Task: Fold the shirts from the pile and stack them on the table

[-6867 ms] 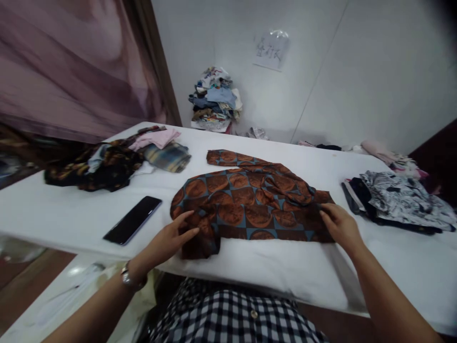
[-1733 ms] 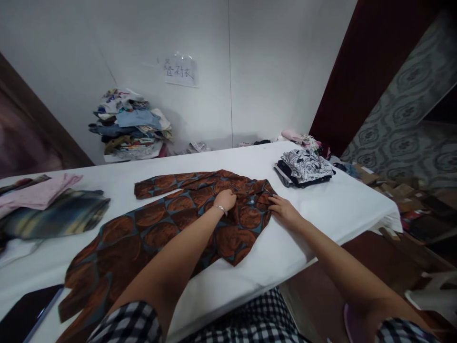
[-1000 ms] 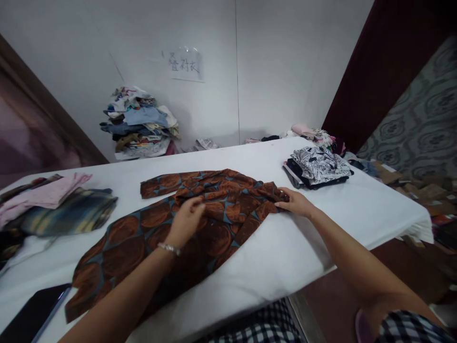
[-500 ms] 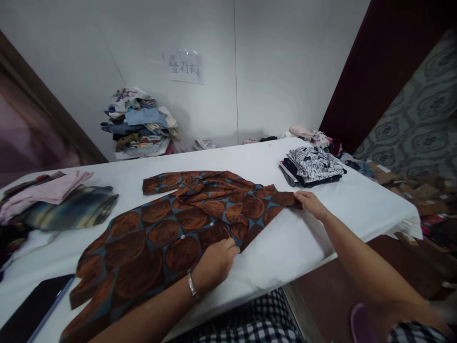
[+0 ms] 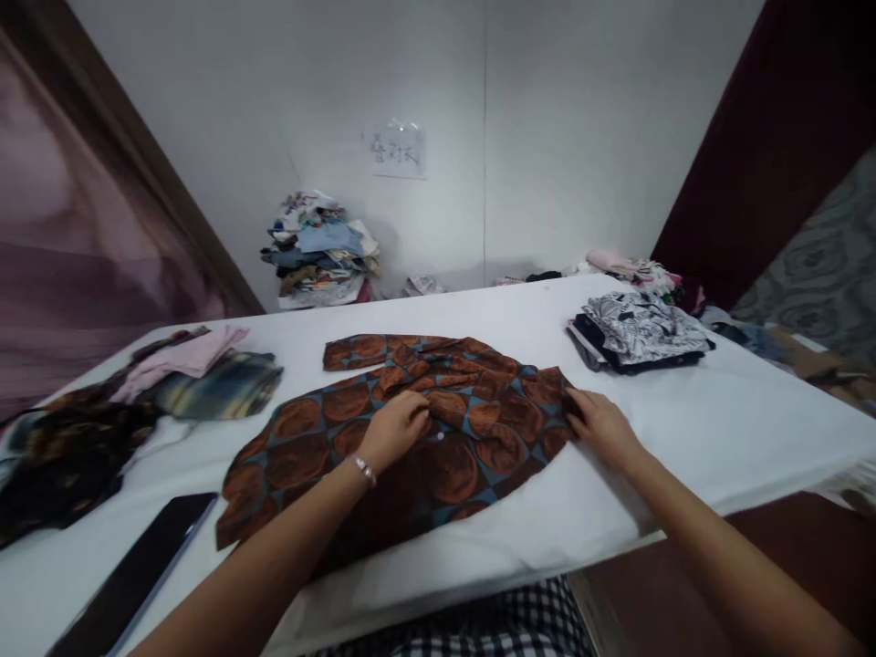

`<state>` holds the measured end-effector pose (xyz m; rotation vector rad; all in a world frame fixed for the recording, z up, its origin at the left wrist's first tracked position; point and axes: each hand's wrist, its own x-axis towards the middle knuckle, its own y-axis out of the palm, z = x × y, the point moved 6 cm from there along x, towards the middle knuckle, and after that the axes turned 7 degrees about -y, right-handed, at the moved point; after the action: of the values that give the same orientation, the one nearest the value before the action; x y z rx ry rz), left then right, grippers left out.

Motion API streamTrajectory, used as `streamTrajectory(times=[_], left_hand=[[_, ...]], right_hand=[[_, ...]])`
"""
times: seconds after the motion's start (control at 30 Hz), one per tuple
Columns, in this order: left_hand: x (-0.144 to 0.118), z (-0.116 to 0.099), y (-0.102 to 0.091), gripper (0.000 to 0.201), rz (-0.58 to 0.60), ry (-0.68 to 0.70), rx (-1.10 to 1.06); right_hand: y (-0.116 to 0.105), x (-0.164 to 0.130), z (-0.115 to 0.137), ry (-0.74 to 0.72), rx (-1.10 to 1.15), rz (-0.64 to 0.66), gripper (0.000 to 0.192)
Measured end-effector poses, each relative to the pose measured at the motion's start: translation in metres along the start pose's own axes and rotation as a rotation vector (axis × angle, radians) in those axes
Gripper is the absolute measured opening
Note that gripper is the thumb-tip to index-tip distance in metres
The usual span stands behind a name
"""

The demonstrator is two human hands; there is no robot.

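Shirt [image 5: 479,420] lies rumpled. Left hand [image 5: 395,429] is curled mid-fabric, hold unclear from here; right hand [image 5: 606,431], loosely spread, touches three-o'clock edge.

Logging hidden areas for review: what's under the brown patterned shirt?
White tabletop shows along the edges of the brown patterned shirt and apparently continues beneath; the shirt hides whether anything else lies there.
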<state>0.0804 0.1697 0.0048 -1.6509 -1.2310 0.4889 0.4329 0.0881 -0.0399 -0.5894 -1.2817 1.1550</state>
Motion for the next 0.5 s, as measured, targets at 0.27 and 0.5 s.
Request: streamTrajectory(times=[0.27,0.5], left_hand=[[0.082,0.065,-0.006,0.049,-0.091,-0.403,0.17],[0.114,0.087,0.007,0.028,-0.129,-0.59,-0.093]], right_hand=[[0.012,-0.016,-0.074,0.361,0.314,0.084,0.036],[-0.014,0.003,-0.032,0.202,0.167,-0.084,0.044]])
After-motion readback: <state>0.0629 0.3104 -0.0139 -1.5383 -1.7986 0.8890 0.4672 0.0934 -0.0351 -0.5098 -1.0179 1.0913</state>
